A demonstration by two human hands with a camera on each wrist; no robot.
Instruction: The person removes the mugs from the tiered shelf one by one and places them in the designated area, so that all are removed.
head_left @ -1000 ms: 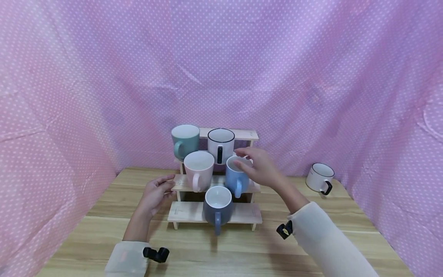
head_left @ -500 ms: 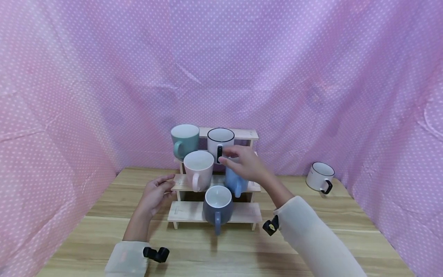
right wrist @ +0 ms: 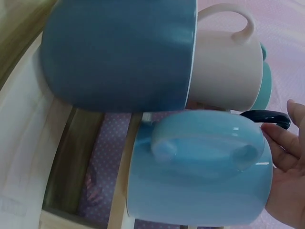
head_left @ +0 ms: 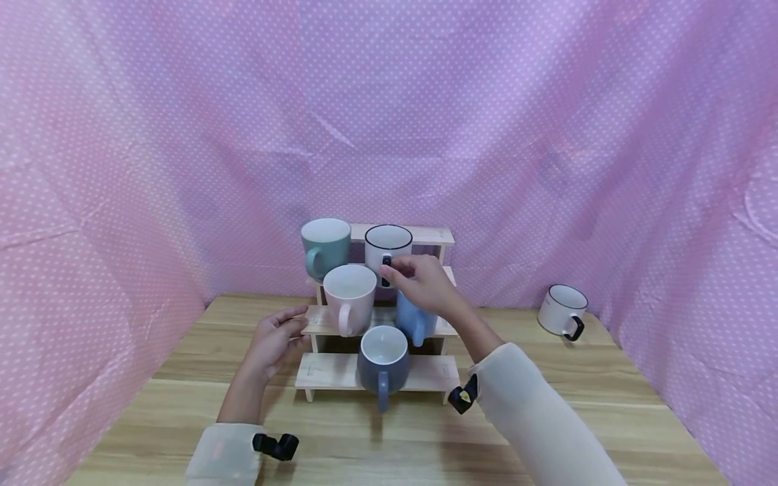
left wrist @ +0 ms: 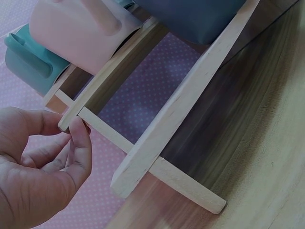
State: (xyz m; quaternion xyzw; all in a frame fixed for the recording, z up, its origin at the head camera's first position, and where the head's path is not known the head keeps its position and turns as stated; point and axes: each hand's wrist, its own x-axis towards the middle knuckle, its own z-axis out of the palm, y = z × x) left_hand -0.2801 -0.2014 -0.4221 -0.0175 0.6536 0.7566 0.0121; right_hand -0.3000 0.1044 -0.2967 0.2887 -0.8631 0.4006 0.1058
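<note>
A stepped wooden rack [head_left: 322, 370] holds several mugs. My left hand [head_left: 273, 341] pinches the left end of its middle step between thumb and finger, as the left wrist view shows. Beyond the blue mug [head_left: 415, 322], my right hand [head_left: 428, 283] pinches the black handle [right wrist: 267, 116] of a white, black-rimmed mug [head_left: 375, 253], which stands on an upper step. That hand partly covers the blue mug in the head view. To the white mug's left is a teal mug [head_left: 333, 250]; a pink mug [head_left: 351, 297] sits in front.
On the lowest step stands a grey-blue mug [head_left: 395, 368], its handle towards me. Another white mug with a black handle [head_left: 556, 317] rests on the wooden table [head_left: 340, 445] at the far right. A pink dotted cloth [head_left: 389, 121] hangs behind.
My right hand has moved left from over the blue mug to the white mug's black handle and closed on it. The left hand stays on the rack.
</note>
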